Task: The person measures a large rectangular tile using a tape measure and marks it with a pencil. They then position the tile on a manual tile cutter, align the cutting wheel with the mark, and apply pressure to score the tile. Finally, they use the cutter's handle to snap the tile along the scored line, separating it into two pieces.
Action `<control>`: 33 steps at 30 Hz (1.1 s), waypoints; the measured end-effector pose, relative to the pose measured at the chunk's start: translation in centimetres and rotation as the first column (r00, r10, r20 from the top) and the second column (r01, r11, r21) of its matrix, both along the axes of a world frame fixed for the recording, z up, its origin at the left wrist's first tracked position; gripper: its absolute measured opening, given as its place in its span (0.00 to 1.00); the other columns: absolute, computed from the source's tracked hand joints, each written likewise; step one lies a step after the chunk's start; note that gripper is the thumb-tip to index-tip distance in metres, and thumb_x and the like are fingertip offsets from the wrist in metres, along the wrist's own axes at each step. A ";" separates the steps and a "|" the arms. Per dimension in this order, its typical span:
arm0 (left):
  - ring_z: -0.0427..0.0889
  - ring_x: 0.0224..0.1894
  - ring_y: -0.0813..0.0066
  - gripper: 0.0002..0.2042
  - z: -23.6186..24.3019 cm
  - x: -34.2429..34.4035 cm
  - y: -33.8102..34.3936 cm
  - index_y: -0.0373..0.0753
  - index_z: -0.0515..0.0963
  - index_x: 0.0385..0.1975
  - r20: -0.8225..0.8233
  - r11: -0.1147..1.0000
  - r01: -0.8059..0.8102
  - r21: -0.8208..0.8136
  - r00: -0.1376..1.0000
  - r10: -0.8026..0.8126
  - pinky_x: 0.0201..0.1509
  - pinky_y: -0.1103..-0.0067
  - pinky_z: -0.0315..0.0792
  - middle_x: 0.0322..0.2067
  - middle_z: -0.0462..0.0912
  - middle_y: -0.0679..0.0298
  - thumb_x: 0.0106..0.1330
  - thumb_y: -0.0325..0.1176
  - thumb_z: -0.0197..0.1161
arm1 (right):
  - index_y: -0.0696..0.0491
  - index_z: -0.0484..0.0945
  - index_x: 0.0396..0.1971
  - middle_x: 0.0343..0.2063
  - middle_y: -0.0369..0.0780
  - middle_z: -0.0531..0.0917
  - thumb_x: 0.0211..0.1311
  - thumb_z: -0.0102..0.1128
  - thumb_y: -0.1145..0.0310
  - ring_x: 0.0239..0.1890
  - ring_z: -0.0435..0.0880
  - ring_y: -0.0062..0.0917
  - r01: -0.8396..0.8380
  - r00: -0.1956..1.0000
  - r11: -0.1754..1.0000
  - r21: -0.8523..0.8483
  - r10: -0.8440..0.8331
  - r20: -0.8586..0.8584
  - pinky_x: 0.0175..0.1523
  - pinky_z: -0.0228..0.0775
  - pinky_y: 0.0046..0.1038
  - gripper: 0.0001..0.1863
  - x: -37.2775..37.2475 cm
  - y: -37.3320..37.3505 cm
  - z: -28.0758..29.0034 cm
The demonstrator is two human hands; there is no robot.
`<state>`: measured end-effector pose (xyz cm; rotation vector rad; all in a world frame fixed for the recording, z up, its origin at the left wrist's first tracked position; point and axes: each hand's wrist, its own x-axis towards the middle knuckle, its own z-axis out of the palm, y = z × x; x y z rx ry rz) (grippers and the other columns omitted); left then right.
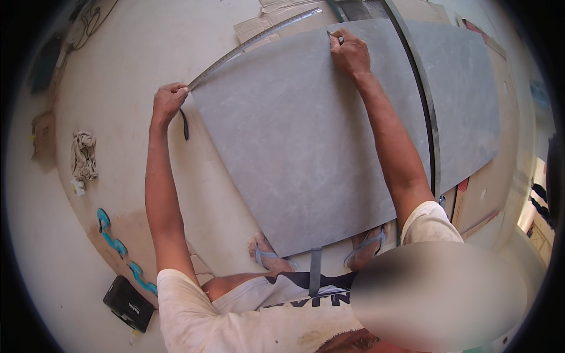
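A large grey tile point(294, 135) lies flat in front of me. My left hand point(169, 103) is closed at the tile's far left corner, pinching the near end of a long metal ruler point(247, 44). The ruler slants away along the far edge, its other end beyond the tile over cardboard. A short black strip point(185, 125) hangs below that hand; whether it belongs to the ruler I cannot tell. Near the middle of the far edge, my right hand point(351, 52) is closed around a small dark marking tool, perhaps a pencil, mostly hidden by the fingers. Its tip meets the tile's edge.
A long dark metal rail point(425, 94) crosses the tile on the right, with more grey tile point(465, 106) beyond it. Cardboard point(250, 29) lies at the far edge. On the left are a crumpled cloth point(84, 156), teal suction lifters point(115, 242) and a black case point(128, 304).
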<state>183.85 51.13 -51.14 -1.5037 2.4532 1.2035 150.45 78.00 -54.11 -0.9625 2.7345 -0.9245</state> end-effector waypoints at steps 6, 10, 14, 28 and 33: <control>0.71 0.22 0.85 0.12 -0.7 0.5 -0.5 0.33 0.82 0.30 -0.052 0.998 0.002 0.065 0.999 0.002 0.28 0.84 0.65 0.18 0.76 0.70 0.55 0.35 0.58 | 0.49 0.79 0.35 0.30 0.50 0.82 0.59 0.52 0.60 0.37 0.81 0.46 -0.013 0.999 0.999 0.037 0.011 0.052 0.44 0.72 0.41 0.11 -0.3 -0.6 0.9; 0.71 0.22 0.85 0.12 0.2 -0.5 0.2 0.33 0.82 0.30 0.008 0.999 0.034 -0.035 0.999 -0.034 0.27 0.84 0.65 0.18 0.76 0.71 0.55 0.34 0.58 | 0.48 0.78 0.34 0.31 0.49 0.82 0.58 0.51 0.61 0.39 0.80 0.47 0.005 1.000 0.998 0.056 -0.006 0.015 0.45 0.71 0.42 0.10 -0.2 -0.1 0.4; 0.72 0.23 0.84 0.12 -1.0 0.7 -1.4 0.34 0.82 0.31 -0.023 0.998 0.022 0.059 1.000 -0.020 0.29 0.83 0.67 0.18 0.77 0.70 0.54 0.35 0.59 | 0.48 0.78 0.34 0.31 0.49 0.82 0.58 0.51 0.61 0.38 0.81 0.47 0.005 1.000 0.999 0.035 -0.006 0.017 0.45 0.72 0.42 0.10 -0.4 -1.7 1.0; 0.72 0.21 0.83 0.12 -1.4 0.4 -1.3 0.36 0.83 0.30 -0.052 0.999 0.027 -0.044 0.998 -0.030 0.28 0.82 0.67 0.17 0.77 0.70 0.53 0.36 0.59 | 0.48 0.78 0.35 0.33 0.49 0.82 0.59 0.50 0.61 0.39 0.80 0.47 -0.040 0.999 0.998 0.047 0.039 0.036 0.46 0.71 0.42 0.10 -0.2 -0.5 -0.3; 0.73 0.21 0.83 0.12 -0.3 -0.8 -0.5 0.37 0.83 0.31 0.025 0.996 0.067 -0.064 0.998 -0.066 0.28 0.81 0.68 0.17 0.77 0.69 0.52 0.37 0.59 | 0.49 0.77 0.34 0.34 0.50 0.82 0.58 0.50 0.61 0.40 0.80 0.48 -0.039 0.999 0.998 0.041 0.037 0.035 0.47 0.71 0.43 0.10 -1.4 -0.9 -0.4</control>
